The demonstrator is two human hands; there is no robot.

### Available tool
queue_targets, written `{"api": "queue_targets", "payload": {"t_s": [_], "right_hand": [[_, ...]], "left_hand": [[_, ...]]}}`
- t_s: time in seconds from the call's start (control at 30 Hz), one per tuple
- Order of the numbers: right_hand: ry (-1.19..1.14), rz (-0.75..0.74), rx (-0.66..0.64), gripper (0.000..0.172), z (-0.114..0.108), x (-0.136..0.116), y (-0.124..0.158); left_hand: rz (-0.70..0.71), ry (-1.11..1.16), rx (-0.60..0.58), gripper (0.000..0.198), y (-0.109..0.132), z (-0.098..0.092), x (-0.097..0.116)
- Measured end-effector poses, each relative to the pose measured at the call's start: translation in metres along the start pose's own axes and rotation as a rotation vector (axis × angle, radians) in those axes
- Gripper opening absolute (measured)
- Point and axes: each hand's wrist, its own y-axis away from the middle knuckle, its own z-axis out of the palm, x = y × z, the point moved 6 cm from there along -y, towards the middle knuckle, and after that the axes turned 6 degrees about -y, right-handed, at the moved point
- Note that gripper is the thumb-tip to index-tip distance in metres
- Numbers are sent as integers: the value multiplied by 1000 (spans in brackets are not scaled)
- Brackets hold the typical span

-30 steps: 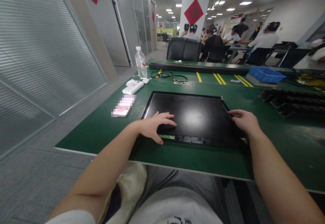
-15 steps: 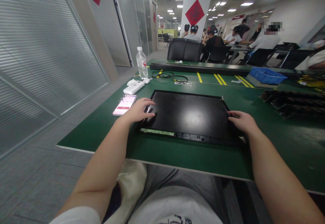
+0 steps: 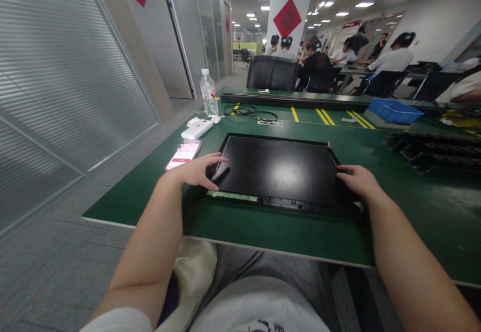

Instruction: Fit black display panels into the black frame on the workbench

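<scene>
A black flat display panel (image 3: 280,169) lies face up on the green table (image 3: 285,231), with a strip of green circuit board along its near edge. My left hand (image 3: 196,171) rests at the panel's left edge, thumb and fingers curled round that edge. My right hand (image 3: 356,179) sits at the panel's right edge, fingers bent over it and partly hidden. A phone (image 3: 184,154) with a lit screen lies just left of my left hand.
A white device (image 3: 196,129) and a water bottle (image 3: 208,93) stand at the far left. Black cables (image 3: 251,113) lie behind the panel. A blue bin (image 3: 394,110) and dark stacked parts (image 3: 436,151) are at the right. Several people sit at tables beyond.
My left hand moved from the panel's near edge out to its left edge and took hold there. My right hand stayed at the right edge. The panel barely shifted.
</scene>
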Motion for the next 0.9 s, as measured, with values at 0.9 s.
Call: {"api": "queue_targets", "payload": {"t_s": [0.9], "right_hand": [[-24,43,-23,55,2,2,1]], "left_hand": [[-14,-8,28,77,2,-6,19]]}}
